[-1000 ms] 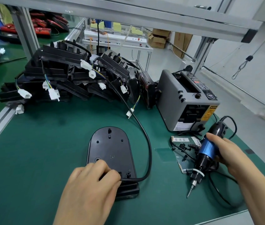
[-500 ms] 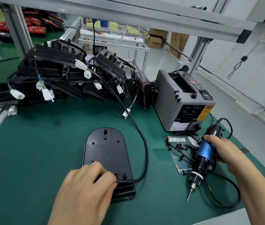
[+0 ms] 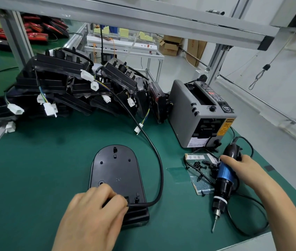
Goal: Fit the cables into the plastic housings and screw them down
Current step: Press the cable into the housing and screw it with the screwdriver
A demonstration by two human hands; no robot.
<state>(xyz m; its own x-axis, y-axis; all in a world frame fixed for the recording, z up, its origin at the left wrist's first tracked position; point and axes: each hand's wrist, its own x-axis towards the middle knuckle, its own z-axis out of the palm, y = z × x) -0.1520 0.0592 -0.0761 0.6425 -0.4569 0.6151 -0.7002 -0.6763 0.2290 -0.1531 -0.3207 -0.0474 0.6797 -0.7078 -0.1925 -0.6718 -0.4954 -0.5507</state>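
A black oval plastic housing [image 3: 115, 171] lies flat on the green mat in front of me. A black cable [image 3: 159, 160] loops from the pile at the back round to the housing's near right end. My left hand [image 3: 96, 211] rests on that near end, its curled fingers holding the cable where it enters the housing; the fingertips are hidden. My right hand [image 3: 243, 169] grips a blue and black electric screwdriver [image 3: 224, 180] to the right of the housing, bit pointing down just above the mat. Small black screws [image 3: 200, 164] lie on a card beside it.
A pile of black housings with white connectors [image 3: 67, 87] fills the back of the mat. A grey tape dispenser [image 3: 197, 113] stands at the back right. The screwdriver's cord [image 3: 248, 230] loops near the mat's right edge. An aluminium post [image 3: 15, 38] rises at the back left.
My view has shifted slightly. Both hands, the housing and the screwdriver stay where they were.
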